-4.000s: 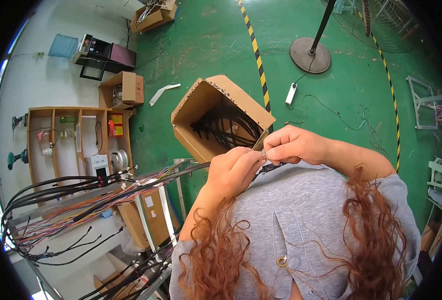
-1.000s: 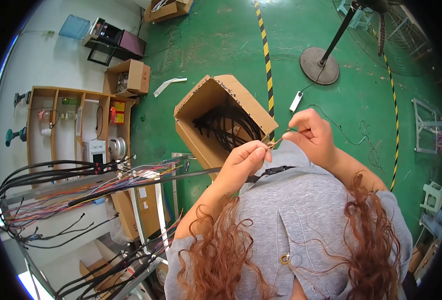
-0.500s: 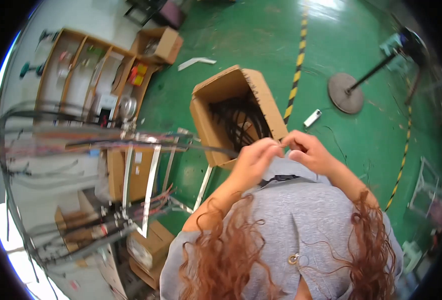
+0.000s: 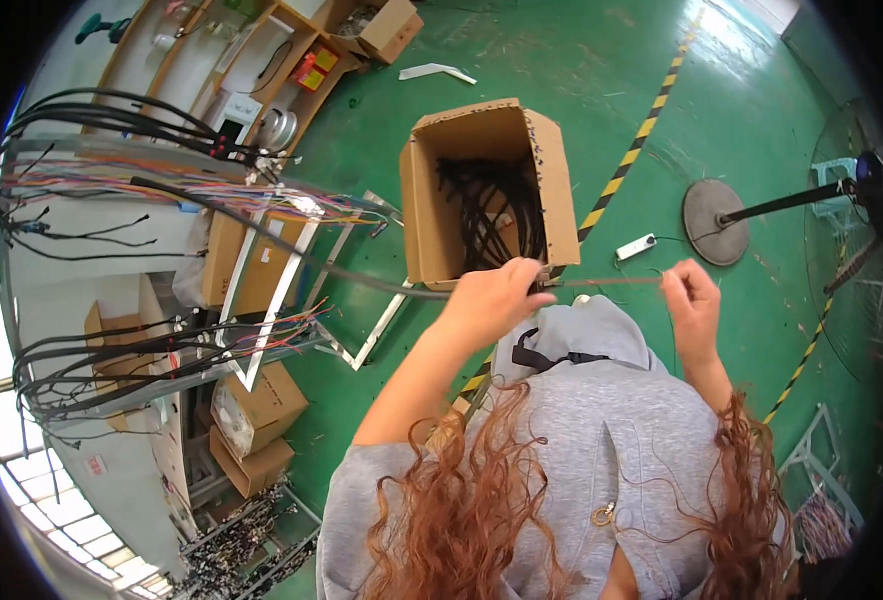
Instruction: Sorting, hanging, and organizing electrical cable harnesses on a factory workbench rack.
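Your left hand (image 4: 492, 298) is closed around a dark cable (image 4: 362, 278), just in front of the open cardboard box (image 4: 552, 180) on the green floor (image 4: 582, 60). Your right hand (image 4: 692, 300) pinches the far end of a thin strip (image 4: 607, 282) stretched taut between both hands. Black cables (image 4: 487, 210) lie inside the box; a white power strip (image 4: 636, 246) sits just right of it.

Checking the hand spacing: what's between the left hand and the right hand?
In the head view, a thin strip or wire runs taut between the left hand and the right hand. Behind that stretch, only green floor and a white power strip show.
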`<control>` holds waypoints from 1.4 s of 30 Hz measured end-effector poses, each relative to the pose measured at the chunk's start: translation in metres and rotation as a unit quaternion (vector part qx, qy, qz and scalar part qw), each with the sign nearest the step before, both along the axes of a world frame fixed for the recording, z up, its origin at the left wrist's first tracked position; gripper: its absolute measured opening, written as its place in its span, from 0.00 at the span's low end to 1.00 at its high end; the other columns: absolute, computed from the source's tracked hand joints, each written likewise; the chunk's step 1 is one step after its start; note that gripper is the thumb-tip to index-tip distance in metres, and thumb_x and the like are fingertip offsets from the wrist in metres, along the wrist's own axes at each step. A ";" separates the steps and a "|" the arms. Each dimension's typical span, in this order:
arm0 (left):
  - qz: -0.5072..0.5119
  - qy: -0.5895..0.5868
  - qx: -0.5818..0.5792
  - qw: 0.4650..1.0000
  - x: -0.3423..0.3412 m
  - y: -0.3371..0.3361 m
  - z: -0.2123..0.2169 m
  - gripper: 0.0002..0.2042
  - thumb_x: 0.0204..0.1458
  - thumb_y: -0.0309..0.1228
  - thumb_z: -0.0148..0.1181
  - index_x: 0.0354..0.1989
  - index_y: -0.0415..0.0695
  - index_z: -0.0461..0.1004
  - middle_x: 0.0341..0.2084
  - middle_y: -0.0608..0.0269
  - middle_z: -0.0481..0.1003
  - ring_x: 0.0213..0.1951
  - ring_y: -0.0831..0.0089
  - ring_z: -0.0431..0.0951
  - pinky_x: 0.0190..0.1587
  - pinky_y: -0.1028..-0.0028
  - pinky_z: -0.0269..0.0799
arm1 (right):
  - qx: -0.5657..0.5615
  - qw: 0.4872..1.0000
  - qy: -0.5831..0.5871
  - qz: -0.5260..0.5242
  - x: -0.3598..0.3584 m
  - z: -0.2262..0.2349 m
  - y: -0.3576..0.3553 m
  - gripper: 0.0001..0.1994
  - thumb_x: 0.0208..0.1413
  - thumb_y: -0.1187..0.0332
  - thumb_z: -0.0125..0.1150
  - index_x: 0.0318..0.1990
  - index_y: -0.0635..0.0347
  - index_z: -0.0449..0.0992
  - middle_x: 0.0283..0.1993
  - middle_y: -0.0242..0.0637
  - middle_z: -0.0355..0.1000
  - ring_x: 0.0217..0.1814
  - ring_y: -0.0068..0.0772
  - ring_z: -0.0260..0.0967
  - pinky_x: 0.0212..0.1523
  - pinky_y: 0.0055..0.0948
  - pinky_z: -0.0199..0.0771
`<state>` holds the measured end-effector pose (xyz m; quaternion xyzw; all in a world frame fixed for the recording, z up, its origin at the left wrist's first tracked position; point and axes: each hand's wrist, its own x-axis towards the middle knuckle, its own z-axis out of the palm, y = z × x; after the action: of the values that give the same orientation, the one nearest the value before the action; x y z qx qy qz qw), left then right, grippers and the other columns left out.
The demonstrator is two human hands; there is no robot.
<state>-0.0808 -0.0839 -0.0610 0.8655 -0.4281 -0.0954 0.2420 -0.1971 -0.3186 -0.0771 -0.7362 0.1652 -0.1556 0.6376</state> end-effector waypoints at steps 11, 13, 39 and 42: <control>0.182 -0.298 0.146 0.926 0.025 0.068 0.023 0.07 0.39 0.30 0.57 0.21 0.46 0.65 0.20 0.64 0.65 0.31 0.66 0.68 0.37 0.65 0.61 | 0.289 0.933 0.051 -0.209 -0.022 -0.064 -0.087 0.10 0.54 0.68 0.48 0.21 0.49 0.59 0.15 0.19 0.48 0.13 0.09 0.40 0.10 0.16 0.37; 0.310 -0.401 0.081 0.858 0.036 0.097 0.035 0.04 0.40 0.28 0.57 0.22 0.44 0.68 0.31 0.57 0.67 0.40 0.59 0.67 0.42 0.62 0.60 | 0.255 0.951 0.079 -0.153 -0.043 -0.090 -0.108 0.10 0.54 0.68 0.47 0.21 0.48 0.59 0.15 0.19 0.48 0.13 0.09 0.41 0.10 0.16 0.37; 0.053 0.136 -0.807 0.572 0.231 0.213 0.185 0.16 0.56 0.32 0.44 0.54 0.47 0.60 0.31 0.64 0.69 0.26 0.78 0.65 0.30 0.79 0.62 | 0.283 0.959 -0.007 0.003 0.188 -0.009 0.020 0.07 0.53 0.63 0.52 0.35 0.53 0.72 0.15 0.16 0.53 0.12 0.09 0.46 0.10 0.13 0.42; 0.070 0.057 -0.741 0.665 0.242 0.251 0.173 0.12 0.57 0.32 0.42 0.47 0.41 0.63 0.24 0.65 0.67 0.26 0.80 0.64 0.31 0.81 0.60 | 0.066 0.959 -0.073 0.266 0.276 0.171 0.167 0.11 0.53 0.60 0.51 0.31 0.58 0.72 0.13 0.18 0.50 0.12 0.09 0.44 0.11 0.15 0.41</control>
<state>0.1611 0.1671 0.1117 0.4205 -0.2811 0.2211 0.8338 0.0792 -0.1520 0.0939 -0.6964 -0.0735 -0.0229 0.7136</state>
